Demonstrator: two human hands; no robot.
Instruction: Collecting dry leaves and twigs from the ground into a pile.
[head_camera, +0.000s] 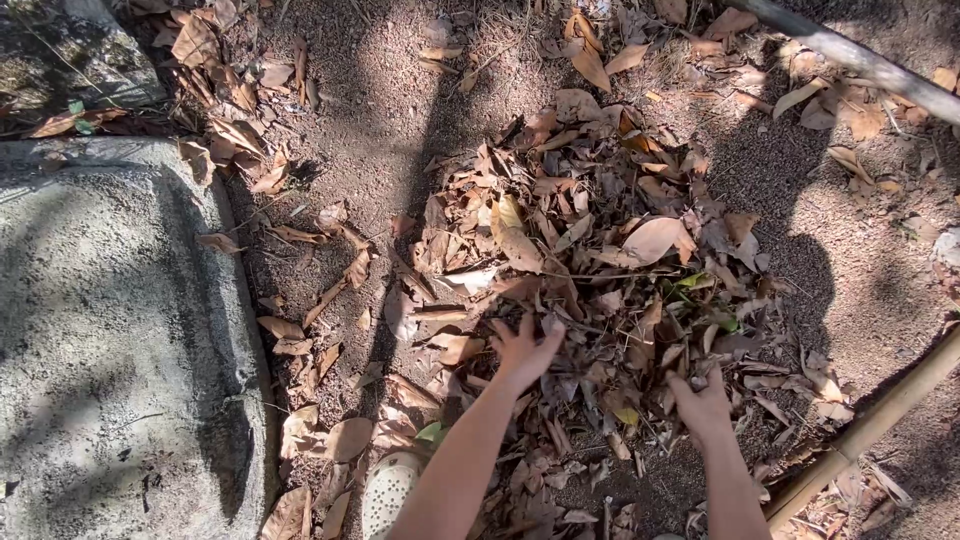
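A grey concrete slab (100, 330) at left, a bamboo pole (870, 425) at right, a white perforated shoe (388, 490) below

Both forearms run off the bottom edge, so nothing above the elbows shows. The fingertips of the left hand (524, 352) and right hand (703, 405) sink among the dry leaves (600, 270); whether either grips anything cannot be told. The pale perforated shoe (388, 492) is cut by the bottom edge. The bamboo pole (868, 428) leaves frame on the right (its lower end lies under leaves). The concrete slab (100, 340) is cropped at left.
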